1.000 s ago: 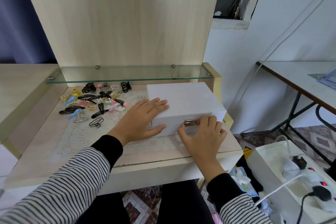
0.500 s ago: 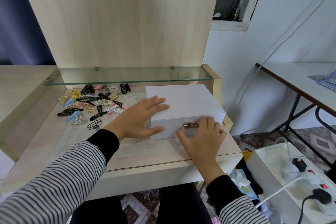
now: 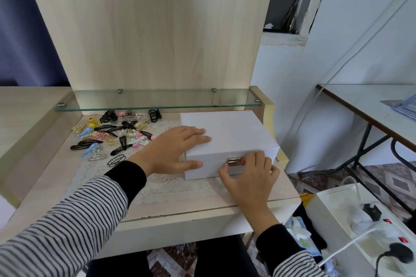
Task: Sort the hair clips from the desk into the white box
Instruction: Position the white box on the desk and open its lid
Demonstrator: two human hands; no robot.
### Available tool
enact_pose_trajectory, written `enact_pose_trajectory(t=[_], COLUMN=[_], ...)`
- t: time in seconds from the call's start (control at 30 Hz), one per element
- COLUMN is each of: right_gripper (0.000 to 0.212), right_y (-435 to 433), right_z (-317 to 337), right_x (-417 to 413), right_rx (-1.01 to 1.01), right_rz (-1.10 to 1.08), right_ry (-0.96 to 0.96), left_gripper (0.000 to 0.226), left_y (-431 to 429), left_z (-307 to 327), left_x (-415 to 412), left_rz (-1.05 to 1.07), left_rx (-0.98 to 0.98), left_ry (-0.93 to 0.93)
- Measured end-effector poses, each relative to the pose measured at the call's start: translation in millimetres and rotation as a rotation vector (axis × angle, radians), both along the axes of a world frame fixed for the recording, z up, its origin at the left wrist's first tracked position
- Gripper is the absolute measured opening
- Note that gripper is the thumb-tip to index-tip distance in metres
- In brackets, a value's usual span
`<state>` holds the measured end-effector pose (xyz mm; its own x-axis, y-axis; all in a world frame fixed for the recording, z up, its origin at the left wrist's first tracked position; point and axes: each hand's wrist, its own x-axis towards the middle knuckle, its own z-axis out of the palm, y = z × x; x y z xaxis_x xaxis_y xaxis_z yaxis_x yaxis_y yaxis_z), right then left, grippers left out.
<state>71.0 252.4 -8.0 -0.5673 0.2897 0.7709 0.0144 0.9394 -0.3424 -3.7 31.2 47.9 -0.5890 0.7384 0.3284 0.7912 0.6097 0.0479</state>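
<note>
The left hand (image 3: 175, 150) reaches in from seven o'clock. Its fingers lie straight and spread flat on the lid of the white box (image 3: 229, 132), and its thumb rests along the front face. The right hand (image 3: 249, 175) comes up from five o'clock, its curled fingers and thumb pinching the metal clasp (image 3: 234, 161). The box sits closed on the lace mat (image 3: 171, 186) at the desk's (image 3: 56, 182) right. The hair clips (image 3: 114, 135) lie heaped at ten o'clock from the left hand, near the box and not touching it.

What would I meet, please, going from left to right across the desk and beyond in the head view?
Hair clips → left hand → right hand pinching the metal clasp → power strip.
</note>
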Motion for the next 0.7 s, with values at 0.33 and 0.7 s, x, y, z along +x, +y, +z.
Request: enact_pose_trajectory(t=[0.33,0.7], right_gripper=[0.040,0.043], right_y=[0.1,0.5], right_z=[0.5,-0.4], right_x=[-0.9,-0.4], right_rx=[-0.007,0.010], right_rz=[0.010,0.006], right_ry=[-0.017,-0.053], left_gripper=[0.067,0.067], left_y=[0.3,0.5], left_z=[6.2,7.5], left_x=[-2.6,-2.5], left_rz=[-0.008,-0.015], left_rx=[-0.042,-0.046], left_ry=[-0.006,-0.016])
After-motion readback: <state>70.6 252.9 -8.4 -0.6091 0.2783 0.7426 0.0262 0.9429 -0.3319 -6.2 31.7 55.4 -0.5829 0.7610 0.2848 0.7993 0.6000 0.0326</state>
